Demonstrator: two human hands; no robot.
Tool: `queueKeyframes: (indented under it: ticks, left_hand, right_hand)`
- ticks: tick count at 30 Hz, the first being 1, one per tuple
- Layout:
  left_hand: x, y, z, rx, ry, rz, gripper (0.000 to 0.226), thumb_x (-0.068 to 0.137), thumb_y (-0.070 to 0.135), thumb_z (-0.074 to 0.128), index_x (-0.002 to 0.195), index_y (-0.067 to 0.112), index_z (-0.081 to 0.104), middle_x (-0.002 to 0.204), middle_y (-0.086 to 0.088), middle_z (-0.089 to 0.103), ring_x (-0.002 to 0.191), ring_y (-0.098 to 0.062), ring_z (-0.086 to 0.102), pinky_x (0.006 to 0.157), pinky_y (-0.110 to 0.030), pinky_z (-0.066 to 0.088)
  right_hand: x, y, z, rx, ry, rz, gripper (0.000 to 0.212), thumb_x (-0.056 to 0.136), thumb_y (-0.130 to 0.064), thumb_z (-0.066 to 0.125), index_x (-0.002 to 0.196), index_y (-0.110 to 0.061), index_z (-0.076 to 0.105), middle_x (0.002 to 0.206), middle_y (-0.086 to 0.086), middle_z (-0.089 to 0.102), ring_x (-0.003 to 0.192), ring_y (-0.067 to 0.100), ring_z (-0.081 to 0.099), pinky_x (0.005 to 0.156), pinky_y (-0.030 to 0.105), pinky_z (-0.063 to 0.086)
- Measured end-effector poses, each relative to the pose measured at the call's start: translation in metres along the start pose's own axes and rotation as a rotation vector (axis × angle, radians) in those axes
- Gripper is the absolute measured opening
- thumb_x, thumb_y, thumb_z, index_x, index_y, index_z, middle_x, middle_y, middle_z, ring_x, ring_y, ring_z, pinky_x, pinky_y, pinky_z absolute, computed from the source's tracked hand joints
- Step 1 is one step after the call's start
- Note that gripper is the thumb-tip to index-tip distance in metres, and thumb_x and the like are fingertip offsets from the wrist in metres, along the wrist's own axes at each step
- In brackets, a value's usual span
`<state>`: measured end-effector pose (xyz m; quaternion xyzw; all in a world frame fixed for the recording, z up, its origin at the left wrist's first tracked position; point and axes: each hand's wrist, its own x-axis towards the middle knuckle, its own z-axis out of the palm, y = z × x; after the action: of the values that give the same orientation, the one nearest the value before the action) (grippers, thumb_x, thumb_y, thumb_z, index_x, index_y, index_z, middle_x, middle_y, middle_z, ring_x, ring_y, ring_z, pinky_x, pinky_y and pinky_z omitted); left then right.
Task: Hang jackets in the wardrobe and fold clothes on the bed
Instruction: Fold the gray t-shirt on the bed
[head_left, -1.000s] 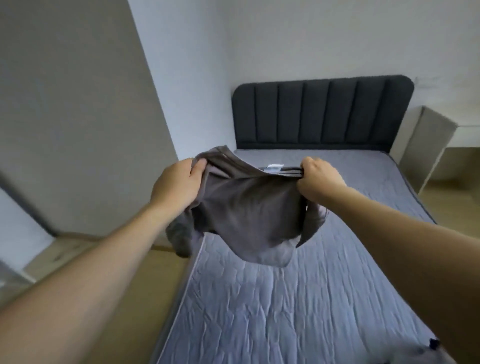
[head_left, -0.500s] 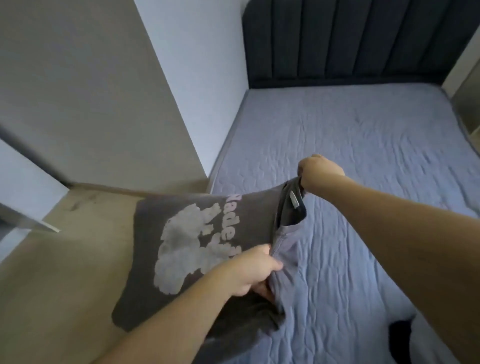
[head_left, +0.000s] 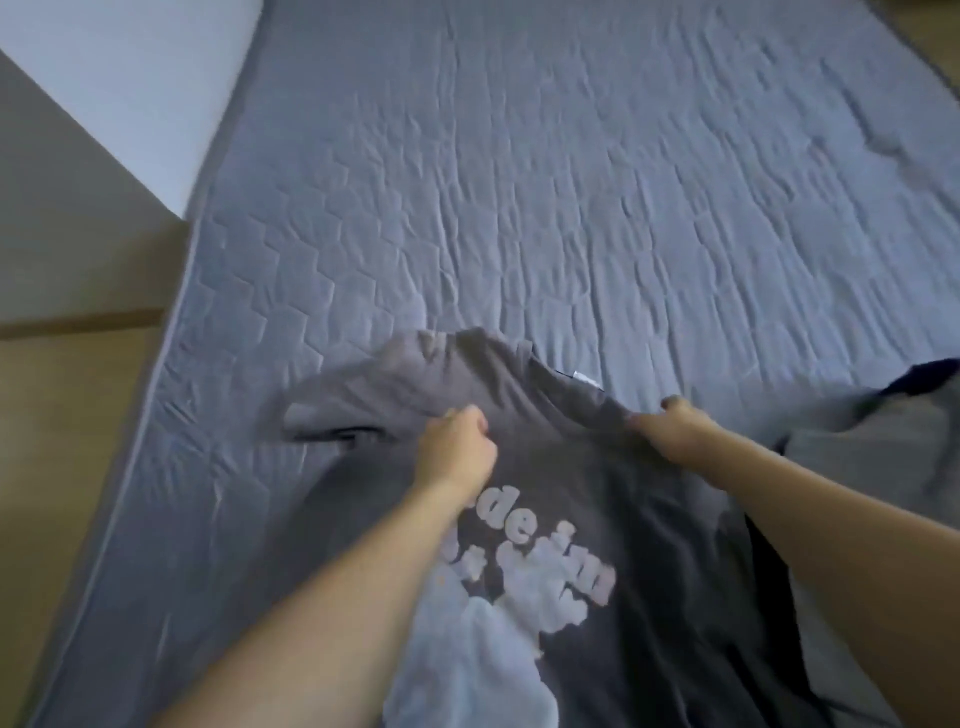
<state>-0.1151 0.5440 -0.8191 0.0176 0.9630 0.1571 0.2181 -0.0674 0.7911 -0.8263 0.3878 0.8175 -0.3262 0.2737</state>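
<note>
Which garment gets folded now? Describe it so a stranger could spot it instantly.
Start at the quilted grey-blue bed that fills the view. At its near end lies a dark grey T-shirt, gripped along its top edge by the left hand and the right hand. Unlike the paler grey garment with dark trim to its right, it bears large pale puffy lettering and a white neck label.

"de in" partly legible, grey T-shirt

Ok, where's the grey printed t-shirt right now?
The grey t-shirt lies low in the head view on the bed, gripped by the left hand and right hand.
</note>
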Motion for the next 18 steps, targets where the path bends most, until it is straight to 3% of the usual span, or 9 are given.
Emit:
queueKeyframes:
  ticks: [2,5,7,9,10,12,14,16,18]
  left_hand:
    - [0.048,-0.048,-0.01,0.08,0.262,-0.027,0.034,0.088,0.016,0.047,0.12,0.02,0.058,0.131,-0.011,0.056,0.121,-0.035,0.047,0.1,-0.045,0.038]
    - [0.115,-0.088,-0.009,0.155,0.264,-0.086,0.05,0.094,0.035,0.041,0.143,0.028,0.038,0.153,-0.006,0.032,0.14,-0.034,0.024,0.111,-0.064,0.017]
    - [0.149,-0.109,0.004,0.189,0.252,-0.13,0.056,0.093,0.048,0.035,0.147,0.032,0.032,0.157,-0.003,0.024,0.146,-0.03,0.012,0.108,-0.073,-0.001]
    - [0.168,-0.13,0.017,0.205,0.354,-0.154,0.059,0.09,0.055,0.037,0.14,0.023,0.042,0.152,-0.009,0.033,0.145,-0.031,0.016,0.106,-0.072,-0.008]
    - [0.172,-0.138,0.025,0.229,0.467,-0.085,0.055,0.089,0.052,0.043,0.13,0.016,0.05,0.143,-0.016,0.043,0.14,-0.035,0.028,0.109,-0.071,-0.004]
    - [0.177,-0.148,0.039,0.282,0.729,0.17,0.036,0.089,0.035,0.055,0.103,0.003,0.057,0.112,-0.027,0.06,0.113,-0.043,0.052,0.109,-0.065,0.021]
    - [0.179,-0.151,0.039,0.277,0.906,0.36,0.023,0.087,0.021,0.062,0.088,0.0,0.053,0.088,-0.03,0.061,0.089,-0.045,0.057,0.085,-0.054,0.044]
    - [0.176,-0.153,0.025,0.311,0.996,0.412,0.024,0.085,0.019,0.068,0.086,0.001,0.051,0.081,-0.028,0.06,0.08,-0.042,0.058,0.071,-0.047,0.043]
    - [0.172,-0.159,0.001,0.381,1.05,0.423,0.025,0.087,0.021,0.066,0.089,0.002,0.05,0.085,-0.026,0.059,0.08,-0.039,0.056,0.071,-0.045,0.04]
  right_hand:
    - [0.022,0.007,0.032,-0.085,-0.018,-0.034,0.089,0.081,-0.061,0.061,0.148,-0.012,0.028,0.148,0.018,0.036,0.133,0.039,0.039,0.108,0.044,0.036]
    - [0.051,0.007,0.071,-0.321,0.196,-0.094,0.09,0.076,-0.072,0.057,0.141,-0.014,0.032,0.145,0.016,0.035,0.134,0.038,0.033,0.107,0.047,0.03]
    - [0.068,0.007,0.088,-0.395,0.417,-0.204,0.068,0.084,-0.067,0.052,0.126,-0.014,0.044,0.136,0.014,0.047,0.126,0.037,0.042,0.1,0.047,0.033]
    - [0.083,0.007,0.1,-0.418,0.603,-0.348,0.045,0.093,-0.056,0.042,0.109,-0.015,0.053,0.122,0.012,0.059,0.114,0.036,0.05,0.091,0.044,0.037]
    - [0.087,0.007,0.105,-0.441,0.694,-0.396,0.041,0.097,-0.052,0.038,0.103,-0.016,0.057,0.115,0.012,0.062,0.108,0.035,0.054,0.087,0.042,0.04]
    - [0.091,0.007,0.113,-0.494,0.888,-0.467,0.04,0.099,-0.048,0.035,0.092,-0.018,0.06,0.099,0.009,0.067,0.095,0.033,0.058,0.078,0.039,0.042]
    - [0.089,0.0,0.117,-0.54,1.036,-0.542,0.039,0.1,-0.045,0.035,0.084,-0.02,0.059,0.089,0.004,0.066,0.087,0.029,0.059,0.075,0.038,0.039]
    - [0.086,-0.012,0.115,-0.574,1.112,-0.581,0.038,0.1,-0.043,0.037,0.085,-0.018,0.061,0.089,0.005,0.065,0.089,0.031,0.058,0.079,0.04,0.038]
    - [0.08,-0.037,0.109,-0.604,1.155,-0.608,0.039,0.101,-0.044,0.036,0.089,-0.017,0.063,0.092,0.006,0.064,0.092,0.031,0.057,0.083,0.041,0.038]
